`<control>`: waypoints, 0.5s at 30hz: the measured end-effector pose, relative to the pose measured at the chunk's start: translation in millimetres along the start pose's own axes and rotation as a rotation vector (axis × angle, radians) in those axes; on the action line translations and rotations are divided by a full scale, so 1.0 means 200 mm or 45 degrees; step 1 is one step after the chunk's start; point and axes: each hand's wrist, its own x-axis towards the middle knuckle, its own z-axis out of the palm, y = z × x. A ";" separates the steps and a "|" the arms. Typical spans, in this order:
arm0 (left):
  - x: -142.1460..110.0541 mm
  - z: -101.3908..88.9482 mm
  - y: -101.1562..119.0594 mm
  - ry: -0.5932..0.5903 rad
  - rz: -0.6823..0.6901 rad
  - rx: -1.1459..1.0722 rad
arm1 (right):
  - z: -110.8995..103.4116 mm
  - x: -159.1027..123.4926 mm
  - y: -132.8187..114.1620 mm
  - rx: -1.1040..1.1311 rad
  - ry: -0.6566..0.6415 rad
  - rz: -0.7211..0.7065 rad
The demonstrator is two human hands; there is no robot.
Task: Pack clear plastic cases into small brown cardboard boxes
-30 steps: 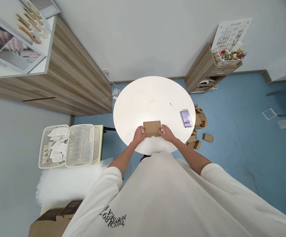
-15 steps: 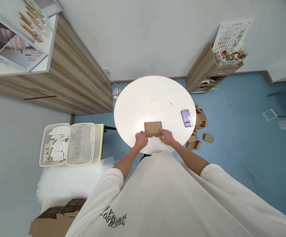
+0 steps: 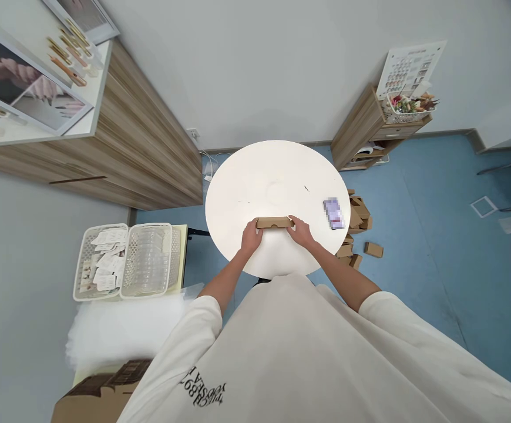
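A small brown cardboard box (image 3: 275, 222) is tilted up over the near part of the round white table (image 3: 255, 170), so that a narrow side with a small notch faces me. My left hand (image 3: 251, 236) grips its left end, and my right hand (image 3: 301, 231) grips its right end. The box looks closed; what is inside does not show. On the table's right side lies a purple, pixelated flat object (image 3: 333, 213), apart from both hands.
Several small cardboard boxes (image 3: 359, 212) lie heaped on the floor right of the table. Two white baskets (image 3: 146, 258), with cards and clear plastic cases, stand at the left above white wrapping sheets (image 3: 123, 329). A wooden cabinet (image 3: 150, 129) borders the left, a smaller one (image 3: 361, 126) the right.
The box has gone from lying with its broad top showing to tilted up with a narrow side towards me. Both hands have shifted slightly away from me, around its ends.
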 end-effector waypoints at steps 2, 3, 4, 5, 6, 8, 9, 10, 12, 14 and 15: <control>0.06 0.02 0.00 0.040 -0.060 -0.068 | -0.01 0.04 0.00 0.056 0.022 0.045; 0.09 0.03 0.01 0.055 -0.093 -0.092 | -0.01 0.07 -0.01 0.077 0.031 0.069; 0.12 0.03 0.01 0.065 -0.126 -0.110 | -0.01 0.09 -0.01 0.096 0.035 0.096; 0.14 0.03 0.01 0.073 -0.159 -0.123 | -0.01 0.12 -0.01 0.111 0.036 0.130; 0.17 0.04 0.02 0.078 -0.186 -0.127 | -0.01 0.14 -0.01 0.122 0.042 0.170; 0.20 0.04 0.03 0.100 -0.218 -0.106 | -0.01 0.17 -0.01 0.126 0.074 0.243; 0.21 0.04 0.03 0.119 -0.220 -0.086 | -0.01 0.18 -0.02 0.123 0.098 0.265; 0.22 0.03 0.03 0.139 -0.215 -0.063 | -0.01 0.19 -0.02 0.119 0.120 0.274; 0.22 0.03 0.03 0.165 -0.194 -0.018 | 0.00 0.19 -0.02 0.104 0.144 0.261; 0.22 0.03 0.03 0.156 -0.172 0.028 | 0.01 0.19 -0.03 0.081 0.138 0.238; 0.22 0.03 0.03 0.145 -0.155 0.055 | 0.02 0.19 -0.03 0.066 0.134 0.225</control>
